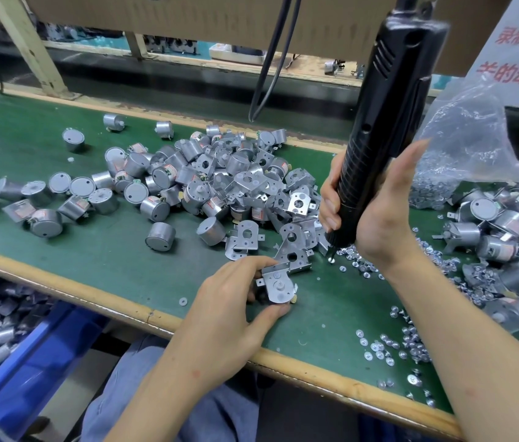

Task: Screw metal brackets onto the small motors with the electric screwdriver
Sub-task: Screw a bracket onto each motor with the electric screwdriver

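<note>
While my left hand [236, 301] pinches a bracketed motor [279, 290] at the worktop's [108, 250] near edge, my right hand [376, 215] grips the electric screwdriver [392, 116], tip among loose screws [360, 264]; next, I judge, catch one and seat it.

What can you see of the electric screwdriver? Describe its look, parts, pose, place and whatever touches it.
The electric screwdriver is a long black tool, plastic by its look, with vent slots up high and a ribbed lower grip. It stands nearly upright, top leaning right. The right hand grips its ribbed part. Its thin bit points down among loose screws on the green table, right of the bracketed motor in the left hand.
</note>
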Motion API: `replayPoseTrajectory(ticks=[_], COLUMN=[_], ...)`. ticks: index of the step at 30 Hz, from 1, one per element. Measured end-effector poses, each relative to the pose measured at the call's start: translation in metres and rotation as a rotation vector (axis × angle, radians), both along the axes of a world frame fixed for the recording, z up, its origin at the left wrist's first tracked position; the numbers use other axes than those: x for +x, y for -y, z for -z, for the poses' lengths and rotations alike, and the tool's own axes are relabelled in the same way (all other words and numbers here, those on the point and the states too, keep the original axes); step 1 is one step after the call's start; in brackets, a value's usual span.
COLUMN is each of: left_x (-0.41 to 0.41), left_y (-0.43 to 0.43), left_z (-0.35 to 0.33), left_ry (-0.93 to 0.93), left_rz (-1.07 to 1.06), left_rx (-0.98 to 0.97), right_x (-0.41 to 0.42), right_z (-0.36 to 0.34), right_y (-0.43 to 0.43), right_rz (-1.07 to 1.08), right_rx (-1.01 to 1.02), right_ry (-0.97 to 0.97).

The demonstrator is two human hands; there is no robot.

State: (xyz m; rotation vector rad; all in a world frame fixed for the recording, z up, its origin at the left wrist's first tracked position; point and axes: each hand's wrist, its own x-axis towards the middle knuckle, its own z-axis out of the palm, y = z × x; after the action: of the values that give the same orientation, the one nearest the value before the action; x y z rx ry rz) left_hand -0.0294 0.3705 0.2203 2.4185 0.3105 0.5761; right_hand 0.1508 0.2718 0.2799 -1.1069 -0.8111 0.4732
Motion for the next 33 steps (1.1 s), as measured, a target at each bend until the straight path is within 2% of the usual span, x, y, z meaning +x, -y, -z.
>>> replayPoseTrajectory(ticks=[9, 17, 33], left_x=[0.0, 0.001, 0.001], left_y=[0.001, 0.001, 0.003], left_z=[0.001, 0.002, 0.001], left_ry=[0.005, 0.025, 0.055], left_rz=[-0.005, -0.004, -0.014], left_rx=[0.001, 0.005, 0.003], right_x=[-0.008, -0.045, -0.064], right_z=[-0.01, -0.029, -0.014], right_y=[0.001, -0.005, -0.019], right_rz=[-0.003, -0.192, -0.165], right_rx=[-0.019, 0.172, 0.118], right_ry=[-0.007, -0.003, -0.036])
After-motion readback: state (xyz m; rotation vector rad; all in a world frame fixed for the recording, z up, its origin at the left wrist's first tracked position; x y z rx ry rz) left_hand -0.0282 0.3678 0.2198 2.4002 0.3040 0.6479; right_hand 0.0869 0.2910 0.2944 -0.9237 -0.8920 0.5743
